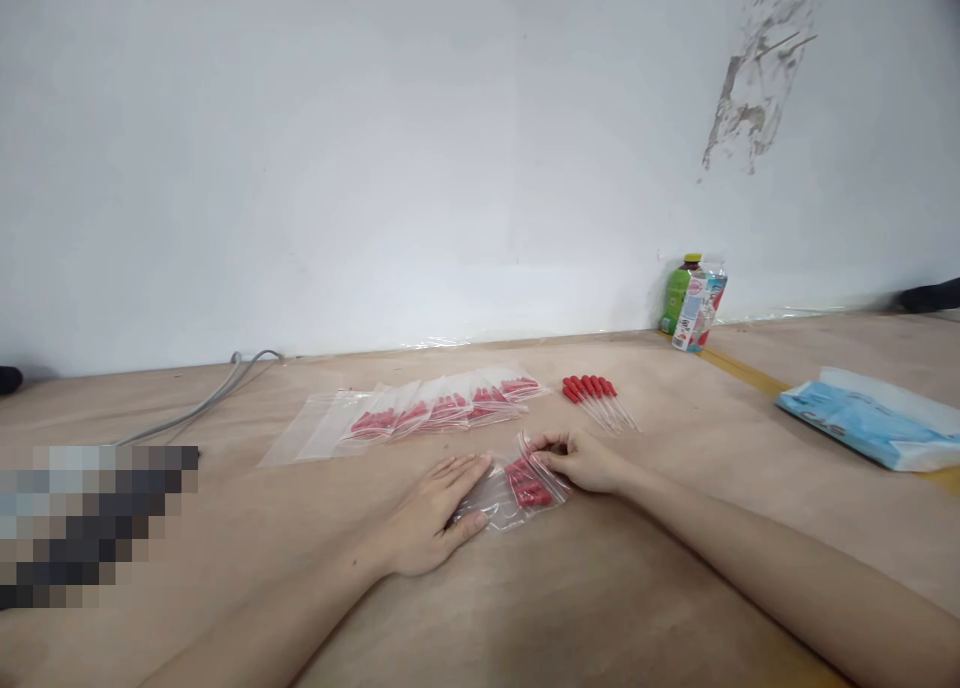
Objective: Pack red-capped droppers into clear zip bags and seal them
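A small clear zip bag (517, 490) with red-tipped droppers inside lies on the wooden table (585, 608). My left hand (431, 513) lies flat with fingers stretched out, pressing the bag's near left end. My right hand (581, 460) pinches the bag's far right edge with closed fingers. Behind them a row of several filled clear bags (420, 413) overlaps one another. A few loose red-bulbed droppers (596, 396) lie to the right of that row.
A green bottle (677, 296) and a printed pouch (699, 313) stand against the white wall. A blue-and-white packet (874, 426) lies at the right. A grey cable (202, 400) runs along the left. A blurred patch covers the near left.
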Action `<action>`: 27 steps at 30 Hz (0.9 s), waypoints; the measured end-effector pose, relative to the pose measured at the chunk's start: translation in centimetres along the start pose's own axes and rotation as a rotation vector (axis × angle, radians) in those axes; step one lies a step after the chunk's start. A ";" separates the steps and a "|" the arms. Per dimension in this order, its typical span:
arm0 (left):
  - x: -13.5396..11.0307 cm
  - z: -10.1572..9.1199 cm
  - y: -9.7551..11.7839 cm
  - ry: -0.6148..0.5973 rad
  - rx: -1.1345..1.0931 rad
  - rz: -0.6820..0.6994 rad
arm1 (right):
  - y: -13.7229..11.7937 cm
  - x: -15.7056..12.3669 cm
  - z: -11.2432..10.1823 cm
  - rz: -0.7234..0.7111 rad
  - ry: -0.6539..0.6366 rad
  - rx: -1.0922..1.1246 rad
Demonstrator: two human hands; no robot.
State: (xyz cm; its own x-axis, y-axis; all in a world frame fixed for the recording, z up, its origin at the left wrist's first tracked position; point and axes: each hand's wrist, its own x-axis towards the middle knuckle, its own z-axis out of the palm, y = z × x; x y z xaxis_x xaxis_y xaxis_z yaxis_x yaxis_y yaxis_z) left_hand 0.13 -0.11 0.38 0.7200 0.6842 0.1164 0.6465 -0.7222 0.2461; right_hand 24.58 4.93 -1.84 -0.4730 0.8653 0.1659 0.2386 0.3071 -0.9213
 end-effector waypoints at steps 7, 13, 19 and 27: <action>-0.2 0.0 0.0 0.000 0.002 -0.018 | 0.5 0.0 0.2 -0.020 0.107 -0.084; 0.0 0.1 -0.1 -0.038 0.014 -0.012 | 0.1 0.2 -3.2 0.012 0.198 -0.430; 0.2 -0.1 -0.2 -0.043 -0.015 -0.019 | 0.9 2.0 -7.2 0.204 0.574 -1.105; 0.0 -0.5 0.0 -0.060 -0.001 -0.020 | 1.8 3.9 -6.2 0.375 0.621 -1.189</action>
State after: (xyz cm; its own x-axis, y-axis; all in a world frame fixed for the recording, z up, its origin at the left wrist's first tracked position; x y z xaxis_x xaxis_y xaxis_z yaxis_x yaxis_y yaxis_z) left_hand 0.02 -0.05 0.88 0.7209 0.6910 0.0537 0.6606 -0.7085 0.2483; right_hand 28.46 11.31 -0.66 0.1534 0.9061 0.3943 0.9836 -0.1015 -0.1493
